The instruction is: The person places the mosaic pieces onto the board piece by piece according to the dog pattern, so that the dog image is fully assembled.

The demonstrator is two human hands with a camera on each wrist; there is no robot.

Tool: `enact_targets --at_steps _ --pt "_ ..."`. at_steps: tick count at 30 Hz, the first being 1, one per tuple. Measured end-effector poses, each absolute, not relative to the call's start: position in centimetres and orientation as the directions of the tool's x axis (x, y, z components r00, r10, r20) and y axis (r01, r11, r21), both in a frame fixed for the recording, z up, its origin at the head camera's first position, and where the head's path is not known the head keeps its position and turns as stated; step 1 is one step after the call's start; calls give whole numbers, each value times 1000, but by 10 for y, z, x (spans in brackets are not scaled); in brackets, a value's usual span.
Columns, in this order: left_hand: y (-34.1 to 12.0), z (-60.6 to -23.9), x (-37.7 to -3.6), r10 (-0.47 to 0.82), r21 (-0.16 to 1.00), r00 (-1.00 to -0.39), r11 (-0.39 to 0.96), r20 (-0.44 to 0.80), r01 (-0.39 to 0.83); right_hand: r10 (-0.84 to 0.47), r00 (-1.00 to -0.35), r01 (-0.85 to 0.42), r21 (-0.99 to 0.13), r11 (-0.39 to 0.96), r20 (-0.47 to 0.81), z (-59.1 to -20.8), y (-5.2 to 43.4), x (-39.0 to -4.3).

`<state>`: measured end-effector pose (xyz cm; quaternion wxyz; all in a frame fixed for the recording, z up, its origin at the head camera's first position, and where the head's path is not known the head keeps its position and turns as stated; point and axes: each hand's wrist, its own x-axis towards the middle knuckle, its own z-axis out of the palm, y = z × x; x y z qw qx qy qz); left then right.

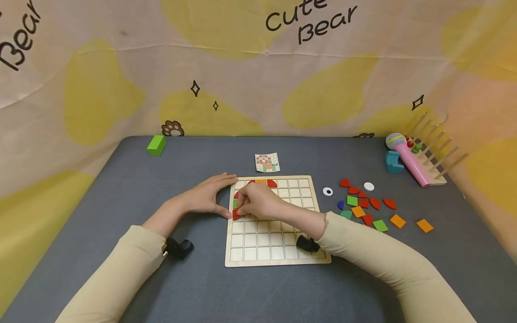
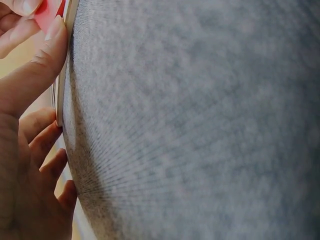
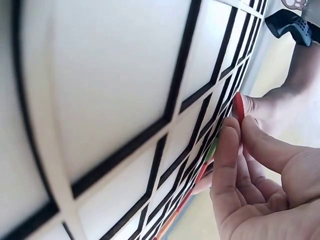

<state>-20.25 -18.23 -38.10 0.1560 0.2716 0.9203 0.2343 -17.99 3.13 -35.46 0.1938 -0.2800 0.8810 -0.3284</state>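
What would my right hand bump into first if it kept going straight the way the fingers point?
Probably your left hand. Your right hand points left across the wooden board, pinching a red piece at its left edge, and the left thumb lies right beside that piece, though depth is unclear.

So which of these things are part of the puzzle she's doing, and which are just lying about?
In use: wooden grid board, red tile pinched in the right hand, left hand steadying the board, loose coloured tiles, pattern card.

Lying about: green block, toy microphone, wooden rack.

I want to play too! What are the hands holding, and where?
The right hand pinches a red piece by its edges; the left hand steadies the board.
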Motion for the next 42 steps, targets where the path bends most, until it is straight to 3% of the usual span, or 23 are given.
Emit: enact_targets --at_steps 26,30,42 --pt "-185 -382 -204 566 503 -809 752 -158 427 -651 -753 -465 -621 631 -97 -346 35 -189" --pt "-184 -382 -204 559 502 -813 756 -164 419 -643 -763 -473 -618 628 -70 -337 48 -198" --pt "-181 -381 -202 548 489 -815 772 -190 406 -506 -859 -340 -654 675 -76 -325 129 -231"
